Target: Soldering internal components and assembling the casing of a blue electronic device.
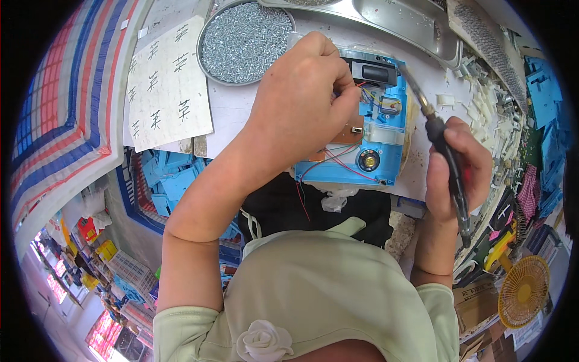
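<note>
A blue plastic casing (391,164) lies open on the worktable. Inside it are a brown circuit board (348,134), a small round speaker (368,160), a black rectangular part (375,73) and thin coloured wires. My left hand (304,96) reaches over the casing's left side, thumb and fingers pinched together; whatever they grip is hidden. In my right hand (467,163) is a soldering iron (447,151) with a dark handle, held to the right of the casing. Its metal tip points up and left, close to the casing's upper right corner.
A round metal pan (247,42) full of small screws stands at the upper left, beside a paper sheet (169,90) with handwriting. Metal trays (395,21) line the back. Small white plastic parts (482,114) pile at the right, near a yellow fan (523,291).
</note>
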{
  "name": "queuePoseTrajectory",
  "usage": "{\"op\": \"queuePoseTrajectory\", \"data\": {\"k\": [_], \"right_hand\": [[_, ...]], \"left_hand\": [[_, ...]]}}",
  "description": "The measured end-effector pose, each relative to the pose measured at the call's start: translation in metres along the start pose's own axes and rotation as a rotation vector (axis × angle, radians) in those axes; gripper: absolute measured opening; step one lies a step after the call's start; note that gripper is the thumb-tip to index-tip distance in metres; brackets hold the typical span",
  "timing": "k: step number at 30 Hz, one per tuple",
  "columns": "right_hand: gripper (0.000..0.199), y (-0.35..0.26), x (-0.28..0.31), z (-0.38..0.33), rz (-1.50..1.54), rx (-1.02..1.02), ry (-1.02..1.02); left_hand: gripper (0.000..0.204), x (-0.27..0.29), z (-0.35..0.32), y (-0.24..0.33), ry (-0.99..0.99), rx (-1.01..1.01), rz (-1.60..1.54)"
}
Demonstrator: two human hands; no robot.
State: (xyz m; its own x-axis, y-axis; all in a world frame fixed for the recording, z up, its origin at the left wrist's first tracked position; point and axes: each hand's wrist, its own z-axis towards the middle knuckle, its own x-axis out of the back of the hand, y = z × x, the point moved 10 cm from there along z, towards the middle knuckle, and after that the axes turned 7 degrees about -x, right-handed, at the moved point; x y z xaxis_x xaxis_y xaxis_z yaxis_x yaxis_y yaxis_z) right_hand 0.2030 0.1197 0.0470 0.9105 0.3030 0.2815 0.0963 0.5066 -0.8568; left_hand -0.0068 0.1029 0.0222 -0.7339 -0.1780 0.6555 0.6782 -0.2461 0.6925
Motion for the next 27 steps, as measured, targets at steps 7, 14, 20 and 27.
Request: {"op": "queuePoseTrajectory", "data": {"k": [7, 14, 20, 27], "right_hand": [[0.022, -0.015, -0.014, 0.004, -0.045, 0.113, -0.143], [0.020, -0.018, -0.021, 0.006, -0.093, 0.157, -0.171], [0.020, -0.016, -0.022, 0.006, -0.090, 0.162, -0.170], [0.027, -0.023, -0.031, 0.004, -0.210, 0.213, -0.254]], "left_hand": [[0.012, 0.001, -0.001, -0.002, 0.008, 0.011, -0.026], [0.012, 0.001, -0.001, -0.001, 0.013, 0.012, -0.027], [0.012, 0.001, -0.001, -0.002, 0.016, 0.012, -0.026], [0.012, 0.002, -0.001, -0.001, 0.021, 0.022, -0.018]]}}
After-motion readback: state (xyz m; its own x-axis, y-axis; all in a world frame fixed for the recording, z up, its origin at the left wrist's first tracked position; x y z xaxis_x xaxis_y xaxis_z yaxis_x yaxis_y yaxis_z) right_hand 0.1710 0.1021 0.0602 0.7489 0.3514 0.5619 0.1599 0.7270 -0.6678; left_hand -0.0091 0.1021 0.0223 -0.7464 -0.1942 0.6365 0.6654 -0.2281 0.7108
